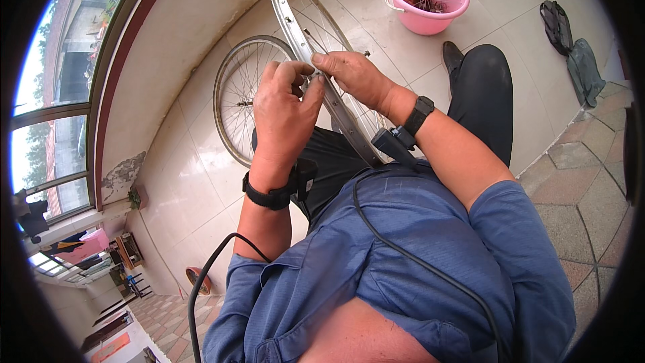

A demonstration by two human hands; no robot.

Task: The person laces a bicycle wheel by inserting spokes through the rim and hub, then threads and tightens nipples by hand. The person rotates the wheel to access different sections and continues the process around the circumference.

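A bare metal bicycle wheel rim point(344, 113) stands upright and tilted in front of me, its lower end near my lap. Spokes run from it to a hub behind, whose axle end point(367, 53) shows beside my right hand. My right hand point(359, 78) grips the rim, thumb on its outer face and fingers curled behind. The thumb and index fingertips of my left hand point(286, 106) meet the rim's outer face near a spoke hole. Whether they pinch something small there is too hidden to tell. Several spoke nipples point(288, 19) show in the rim above my hands.
Another spoked bicycle wheel point(217, 85) rests at the left by the wall. A pink bucket point(427, 20) at the top holds loose metal spokes and dark bits. Dark bags point(583, 70) lie at the right. A black cable point(428, 257) hangs across my shirt.
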